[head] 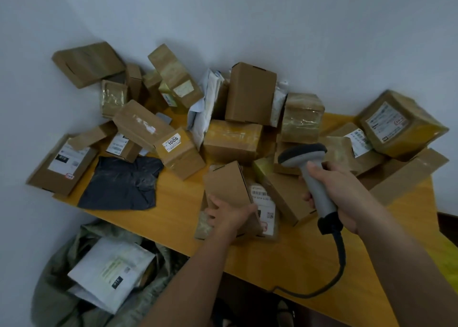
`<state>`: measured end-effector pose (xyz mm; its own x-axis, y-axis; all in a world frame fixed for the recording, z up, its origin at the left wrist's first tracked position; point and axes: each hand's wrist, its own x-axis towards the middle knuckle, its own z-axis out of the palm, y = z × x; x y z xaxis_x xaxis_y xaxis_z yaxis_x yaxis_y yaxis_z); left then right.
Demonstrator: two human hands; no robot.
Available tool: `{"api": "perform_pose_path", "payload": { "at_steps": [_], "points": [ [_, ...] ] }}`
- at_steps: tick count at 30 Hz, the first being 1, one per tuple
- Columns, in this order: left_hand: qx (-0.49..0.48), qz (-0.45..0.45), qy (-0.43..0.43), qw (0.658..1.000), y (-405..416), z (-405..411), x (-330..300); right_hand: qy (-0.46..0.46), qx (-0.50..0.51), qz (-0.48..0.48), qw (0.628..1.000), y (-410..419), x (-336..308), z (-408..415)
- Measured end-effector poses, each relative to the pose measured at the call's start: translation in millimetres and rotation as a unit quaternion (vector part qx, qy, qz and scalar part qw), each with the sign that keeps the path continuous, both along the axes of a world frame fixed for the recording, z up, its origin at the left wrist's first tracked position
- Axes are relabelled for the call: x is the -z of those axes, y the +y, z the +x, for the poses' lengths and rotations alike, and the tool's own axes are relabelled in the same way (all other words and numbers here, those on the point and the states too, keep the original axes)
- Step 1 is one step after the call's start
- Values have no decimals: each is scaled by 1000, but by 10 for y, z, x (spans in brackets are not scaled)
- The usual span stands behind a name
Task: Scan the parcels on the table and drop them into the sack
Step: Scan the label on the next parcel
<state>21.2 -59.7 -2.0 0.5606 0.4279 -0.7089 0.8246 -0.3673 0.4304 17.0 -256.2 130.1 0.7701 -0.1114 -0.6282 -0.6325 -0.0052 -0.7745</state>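
My left hand (229,214) has its grip pinching a small brown box (226,190) near the front edge of the tabletop (173,202), thumb on one side and fingers on the other, tipping the box up on edge. I judge that I hold it this way to turn a label toward the scanner (314,178), since the face toward me is plain cardboard. My right hand (337,190) has its grip wrapped round the scanner handle, the head aimed forward and down over the pile, ready to read a code. Its cable (339,264) trails off the front edge.

Just beside the tipped box, partly under it, lies a flat parcel (264,210) with a white label facing up. The rest of the parcels (233,138) are heaped against the wall, likely just dumped there for sorting. A black bag (121,183) lies flat on the left. The sack (62,289) stands open on the floor below the left front of the tabletop, close enough for a short drop; a white mailer (111,269) already lies in it.

Motion blur softens everything, so most label text is unreadable. I cannot see the far side of the held box, nor my index finger on the trigger. The sack's bottom is cut off by the frame.
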Motion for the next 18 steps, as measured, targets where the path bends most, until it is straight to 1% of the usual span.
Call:
{"api": "perform_pose_path", "payload": {
  "at_steps": [1,2,4,5,7,9,12,15,16,18],
  "points": [
    [-43,-49,-22,998,105,-23,-37,0,1,7,1000,39,-12,5],
    [-93,-117,-39,988,207,-40,-110,1,6,16,1000,81,-22,11],
    [-163,-265,-40,949,392,-81,-364,5,22,39,999,183,-42,30],
    [-170,-321,-45,930,486,-104,-493,7,26,48,998,247,-50,41],
    [-165,-384,-73,906,651,-132,-702,9,20,52,998,406,-66,53],
    [-150,-452,-102,874,800,-136,-851,-3,3,48,999,579,-62,66],
    [-125,-561,-148,805,970,-133,-1037,-27,-11,39,999,847,-97,82],
    [-125,-627,-185,746,1062,-147,-1192,-51,-35,41,997,1062,-178,62],
    [-131,-639,-192,733,1077,-156,-1247,-59,-39,46,996,1109,-198,53],
    [-142,-638,-199,730,1098,-160,-1348,-77,-45,39,995,1170,-229,37]
  ]
}}
